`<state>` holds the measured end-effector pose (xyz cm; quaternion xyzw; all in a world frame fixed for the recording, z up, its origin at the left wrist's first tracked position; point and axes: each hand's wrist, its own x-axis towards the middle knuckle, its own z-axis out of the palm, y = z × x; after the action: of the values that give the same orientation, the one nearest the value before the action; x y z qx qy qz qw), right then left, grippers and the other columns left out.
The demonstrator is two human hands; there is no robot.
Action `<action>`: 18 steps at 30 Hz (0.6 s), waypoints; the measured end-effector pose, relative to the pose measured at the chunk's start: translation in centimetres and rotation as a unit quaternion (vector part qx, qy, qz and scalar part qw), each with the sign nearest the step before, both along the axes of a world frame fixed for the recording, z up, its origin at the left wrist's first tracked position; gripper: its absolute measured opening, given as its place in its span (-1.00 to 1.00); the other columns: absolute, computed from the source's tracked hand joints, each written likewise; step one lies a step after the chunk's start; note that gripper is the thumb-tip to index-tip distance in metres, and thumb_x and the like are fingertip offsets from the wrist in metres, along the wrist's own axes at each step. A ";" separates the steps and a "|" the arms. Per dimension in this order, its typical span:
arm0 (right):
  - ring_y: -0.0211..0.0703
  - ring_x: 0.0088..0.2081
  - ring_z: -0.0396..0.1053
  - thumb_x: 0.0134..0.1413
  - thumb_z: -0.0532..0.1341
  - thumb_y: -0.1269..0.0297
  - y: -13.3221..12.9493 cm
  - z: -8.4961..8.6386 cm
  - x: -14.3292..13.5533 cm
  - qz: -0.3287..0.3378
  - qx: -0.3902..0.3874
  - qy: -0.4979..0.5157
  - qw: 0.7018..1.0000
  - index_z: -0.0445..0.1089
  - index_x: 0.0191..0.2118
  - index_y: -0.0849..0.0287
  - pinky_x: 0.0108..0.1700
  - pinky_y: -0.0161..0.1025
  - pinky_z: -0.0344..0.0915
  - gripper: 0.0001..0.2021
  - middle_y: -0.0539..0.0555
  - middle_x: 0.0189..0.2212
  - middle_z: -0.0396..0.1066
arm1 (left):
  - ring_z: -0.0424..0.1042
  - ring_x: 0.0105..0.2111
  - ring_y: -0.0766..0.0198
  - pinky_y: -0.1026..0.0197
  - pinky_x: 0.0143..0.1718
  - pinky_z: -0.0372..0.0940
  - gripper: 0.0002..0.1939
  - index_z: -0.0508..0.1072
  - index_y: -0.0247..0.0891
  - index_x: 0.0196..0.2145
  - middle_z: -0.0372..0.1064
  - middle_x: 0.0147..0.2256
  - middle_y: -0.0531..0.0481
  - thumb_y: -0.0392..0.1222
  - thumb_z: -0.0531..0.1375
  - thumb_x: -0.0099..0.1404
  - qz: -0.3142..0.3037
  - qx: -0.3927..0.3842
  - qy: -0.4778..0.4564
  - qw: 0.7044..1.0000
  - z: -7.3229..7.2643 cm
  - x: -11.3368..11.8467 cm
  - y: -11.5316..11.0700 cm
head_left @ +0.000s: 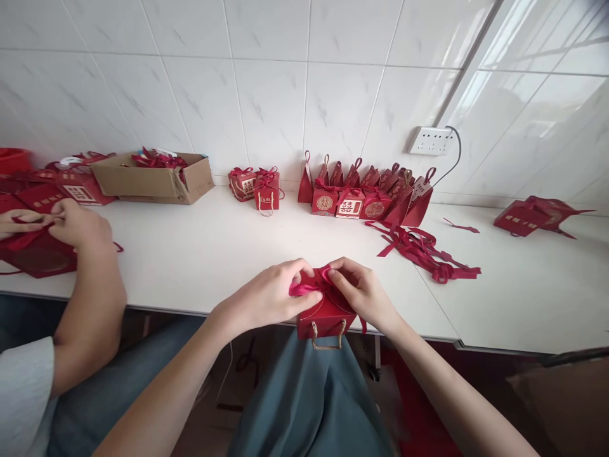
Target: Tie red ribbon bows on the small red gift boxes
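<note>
A small red gift box with a twisted rope handle sits at the table's front edge, its handle hanging toward me. A red ribbon is looped across its top. My left hand pinches a ribbon loop on the box's left side, thumb pointing to the middle. From the right, my right hand grips another part of the ribbon between thumb and fingers. Both hands rest close against the box top. The ribbon's crossing at the centre is partly hidden by my fingers.
Loose red ribbons lie right of centre. Finished-looking red boxes stand along the wall, with two more boxes to their left. A cardboard box holds ribbons. At left, a co-worker's hands handle another red box. One red box lies far right.
</note>
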<state>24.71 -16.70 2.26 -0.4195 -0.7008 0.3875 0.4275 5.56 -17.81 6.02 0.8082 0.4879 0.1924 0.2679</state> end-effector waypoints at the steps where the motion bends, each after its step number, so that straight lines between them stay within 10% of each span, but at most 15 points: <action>1: -0.25 -0.43 0.29 0.16 0.08 0.21 0.0 0.0 0.0 0.000 -0.007 0.003 1.000 0.35 -0.36 0.17 -0.38 -0.32 0.22 -0.81 -0.01 -0.46 0.38 | 0.38 -0.36 0.26 0.27 -0.36 0.24 -0.73 0.37 -0.16 -0.18 0.40 -0.32 0.05 0.01 0.08 0.23 0.012 0.006 -0.012 1.000 -0.3 0.3 0.2; 18: -0.20 -0.42 0.35 0.15 0.10 0.22 0.0 1.1 1.2 -0.003 0.001 -0.087 0.996 0.39 -0.28 0.16 -0.37 -0.28 0.23 -0.83 0.00 -0.47 0.44 | 0.28 -0.52 0.38 0.30 -0.45 0.20 -0.85 0.31 -0.23 -0.37 0.33 -0.41 0.08 -0.15 0.01 0.28 0.034 0.034 -0.156 0.987 -2.1 2.3 1.3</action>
<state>25.95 -16.73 3.34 -0.4533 -0.7345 0.3470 0.3668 7.87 -16.49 3.91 0.7596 0.4606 0.3419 0.3065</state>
